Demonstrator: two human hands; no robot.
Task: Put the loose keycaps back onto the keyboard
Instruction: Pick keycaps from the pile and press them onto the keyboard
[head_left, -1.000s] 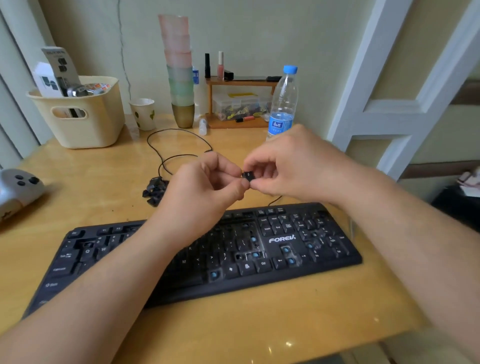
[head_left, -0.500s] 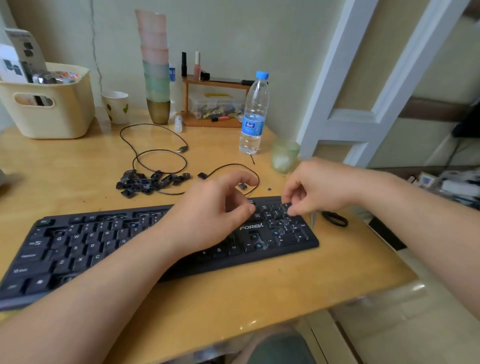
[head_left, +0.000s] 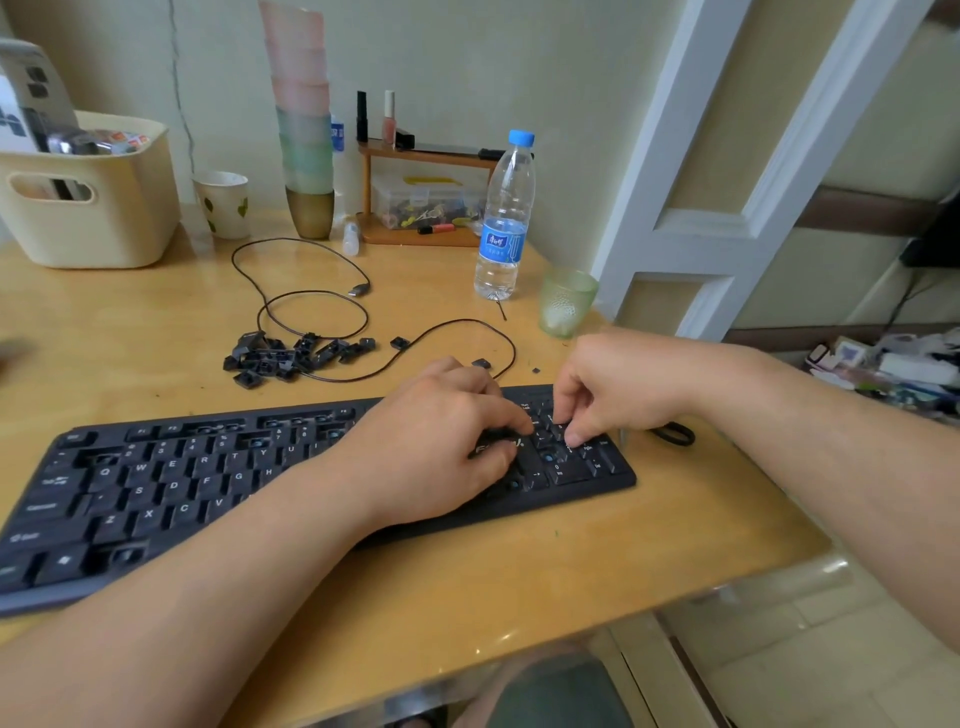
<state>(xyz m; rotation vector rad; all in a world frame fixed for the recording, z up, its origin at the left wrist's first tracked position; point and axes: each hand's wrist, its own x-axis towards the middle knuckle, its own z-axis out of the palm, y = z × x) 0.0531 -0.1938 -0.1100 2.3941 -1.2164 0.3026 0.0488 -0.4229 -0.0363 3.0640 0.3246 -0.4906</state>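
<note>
Your black plastic keyboard (head_left: 171, 483) lies long-axis left to right on the glossy wooden table (head_left: 649, 551), its left end cut off by the frame. Your left hand (head_left: 441, 441) rests loose over the arrow keys, hiding them. Your right hand (head_left: 613, 389) curls its fingertips (head_left: 574, 439) onto the numpad; whether it is gripping a keycap cannot be told. Loose keycaps (head_left: 280, 358) are heaped behind the keyboard beside the thin cable (head_left: 311, 301).

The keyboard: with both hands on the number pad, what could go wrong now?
1. The right hand presses a keycap among open sockets on the keyboard; misaligned, it may seat crooked.
2. The green glass stands close behind that hand; lifting the hand could knock it.
3. The loose keycaps lie over the cable; tugging it may scatter them.
</note>
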